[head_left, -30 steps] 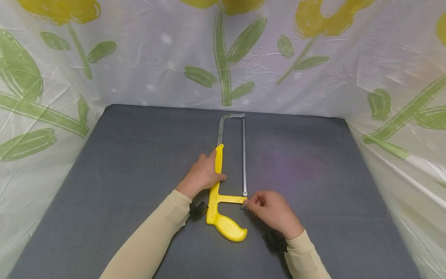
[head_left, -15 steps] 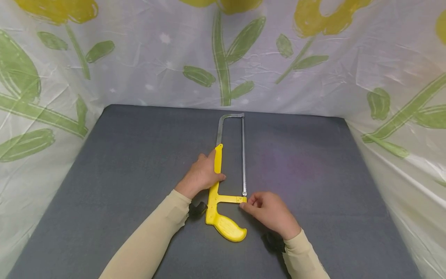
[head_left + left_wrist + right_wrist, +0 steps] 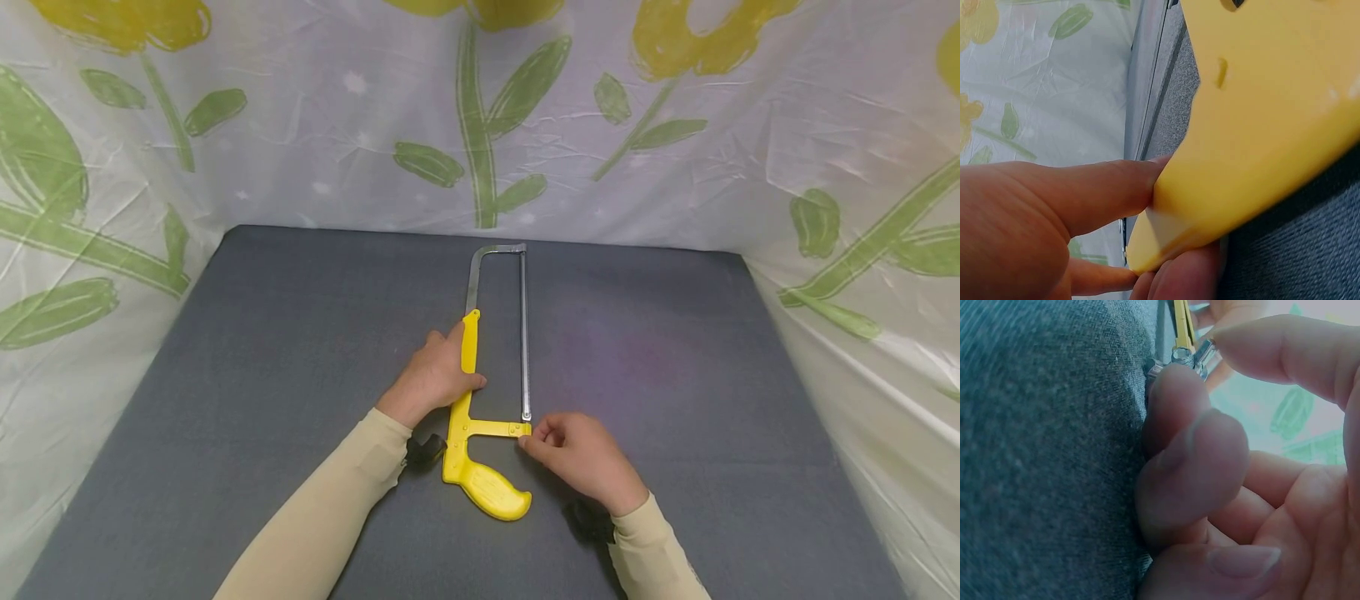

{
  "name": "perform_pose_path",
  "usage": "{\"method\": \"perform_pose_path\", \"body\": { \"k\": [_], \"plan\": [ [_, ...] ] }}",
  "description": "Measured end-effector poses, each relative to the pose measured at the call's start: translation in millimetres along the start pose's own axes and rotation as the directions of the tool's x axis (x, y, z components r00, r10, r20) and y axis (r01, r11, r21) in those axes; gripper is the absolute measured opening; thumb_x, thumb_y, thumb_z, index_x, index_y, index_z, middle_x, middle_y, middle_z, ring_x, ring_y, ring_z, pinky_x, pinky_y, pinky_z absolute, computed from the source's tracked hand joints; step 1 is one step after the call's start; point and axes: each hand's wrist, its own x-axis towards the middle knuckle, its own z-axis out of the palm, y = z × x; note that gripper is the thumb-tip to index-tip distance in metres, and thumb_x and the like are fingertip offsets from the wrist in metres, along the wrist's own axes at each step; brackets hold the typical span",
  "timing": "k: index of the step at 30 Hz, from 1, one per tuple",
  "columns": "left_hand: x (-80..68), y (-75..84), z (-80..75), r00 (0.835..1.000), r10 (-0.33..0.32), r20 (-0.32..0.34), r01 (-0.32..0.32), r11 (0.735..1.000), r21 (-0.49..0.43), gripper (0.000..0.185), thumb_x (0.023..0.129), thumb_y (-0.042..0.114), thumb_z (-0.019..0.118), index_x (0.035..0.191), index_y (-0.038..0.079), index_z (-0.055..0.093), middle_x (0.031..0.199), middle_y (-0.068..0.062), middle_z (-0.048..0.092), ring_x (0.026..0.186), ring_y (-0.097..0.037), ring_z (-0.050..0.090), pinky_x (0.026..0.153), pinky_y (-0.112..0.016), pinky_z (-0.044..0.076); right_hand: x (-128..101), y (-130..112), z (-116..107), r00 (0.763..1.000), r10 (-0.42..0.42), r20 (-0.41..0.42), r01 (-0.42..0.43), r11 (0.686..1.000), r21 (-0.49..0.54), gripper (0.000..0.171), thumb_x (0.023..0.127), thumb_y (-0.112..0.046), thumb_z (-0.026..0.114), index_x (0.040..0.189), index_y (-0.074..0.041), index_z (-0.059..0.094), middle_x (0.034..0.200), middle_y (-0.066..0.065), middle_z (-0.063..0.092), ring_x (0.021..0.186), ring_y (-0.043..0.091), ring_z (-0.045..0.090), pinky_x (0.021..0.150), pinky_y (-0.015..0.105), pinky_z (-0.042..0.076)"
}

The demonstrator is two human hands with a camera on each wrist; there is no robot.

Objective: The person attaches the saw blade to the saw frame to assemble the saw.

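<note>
metal nut (image 3: 1192,355) half hidden by right hand (image 3: 581,458) fingers (image 3: 1175,400)

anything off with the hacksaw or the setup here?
Nothing stands out. The hacksaw lies flat on the grey table, blade straight in the frame. Left hand grips the yellow frame; right hand pinches the metal nut at the blade's near end.

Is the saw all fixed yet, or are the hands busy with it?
Busy with it. Done: the blade already sits stretched in the yellow hacksaw. In hand: the left hand grips the frame, and the right hand pinches the small metal nut at the blade's near end. Left: letting go.
</note>
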Motion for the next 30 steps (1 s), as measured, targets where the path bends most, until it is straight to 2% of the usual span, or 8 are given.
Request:
{"method": "perform_pose_path", "body": {
  "k": [5, 12, 21, 30],
  "plan": [
    [-0.8, 0.6, -0.5, 1.000, 0.000, 0.000, 0.000, 1.000, -0.004, 0.106, 0.091, 0.033, 0.088, 0.173, 0.012, 0.024, 0.137, -0.026, 0.051, 0.093, -0.030, 0.065, 0.077, -0.038, 0.063, 0.4, 0.7, -0.1, 1.000, -0.011, 0.002, 0.011, 1.000, -0.011, 0.021, 0.096, -0.034, 0.078, 0.079, -0.024, 0.071, 0.062, -0.010, 0.054, 0.059, 0.008, 0.047, 0.057, 0.025, 0.036],
    [-2.3, 1.0, -1.2, 1.000, 0.004, 0.001, -0.004, 1.000, -0.005, 0.105, 0.091, 0.033, 0.087, 0.173, 0.012, 0.024, 0.136, -0.026, 0.052, 0.093, -0.031, 0.065, 0.079, -0.039, 0.063, -0.7, -0.4, 0.3, 1.000, 0.012, -0.011, -0.012, 1.000, 0.004, 0.026, 0.092, -0.042, 0.084, 0.080, -0.023, 0.070, 0.064, -0.009, 0.056, 0.059, 0.009, 0.048, 0.056, 0.026, 0.036],
    [-3.5, 2.9, -1.4, 1.000, -0.011, 0.003, 0.011, 1.000, -0.010, 0.105, 0.092, 0.033, 0.087, 0.173, 0.012, 0.024, 0.138, -0.025, 0.051, 0.095, -0.030, 0.065, 0.081, -0.040, 0.064, -1.0, -1.0, -0.1, 1.000, 0.002, -0.003, -0.002, 1.000, -0.012, 0.020, 0.094, -0.034, 0.081, 0.081, -0.023, 0.070, 0.065, -0.009, 0.056, 0.060, 0.009, 0.049, 0.057, 0.026, 0.037],
    [-2.7, 2.6, -2.1, 1.000, -0.007, 0.008, 0.007, 1.000, -0.008, 0.105, 0.092, 0.033, 0.087, 0.173, 0.013, 0.023, 0.140, -0.026, 0.050, 0.097, -0.031, 0.065, 0.084, -0.041, 0.064, 0.1, -0.8, 1.3, 1.000, -0.004, -0.021, 0.003, 1.000, -0.008, 0.025, 0.093, -0.038, 0.084, 0.079, -0.023, 0.070, 0.063, -0.009, 0.056, 0.059, 0.009, 0.048, 0.057, 0.026, 0.036]
  ]
}}
